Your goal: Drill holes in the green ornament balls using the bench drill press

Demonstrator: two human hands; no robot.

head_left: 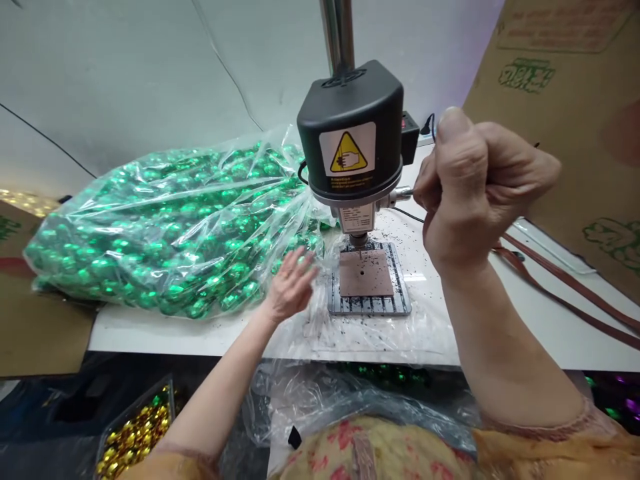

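Observation:
A small bench drill [353, 143] with a black head and a yellow warning label stands on a white table [525, 313]. Its bit hangs just above a brown plate [367, 273] on the ribbed base. My right hand [475, 190] is closed in a fist round the drill's side lever [403, 194]. My left hand [293, 283] reaches with fingers spread into the open mouth of a clear plastic bag [165, 227] full of shiny green beads, lying left of the drill.
Dark shavings are scattered around the drill base. A cardboard box [565, 113] leans at the right, with brown straps [560, 297] running across the table. A tray of gold beads [133, 437] sits below the table edge at the left. Loose plastic sheeting [350, 400] lies over my lap.

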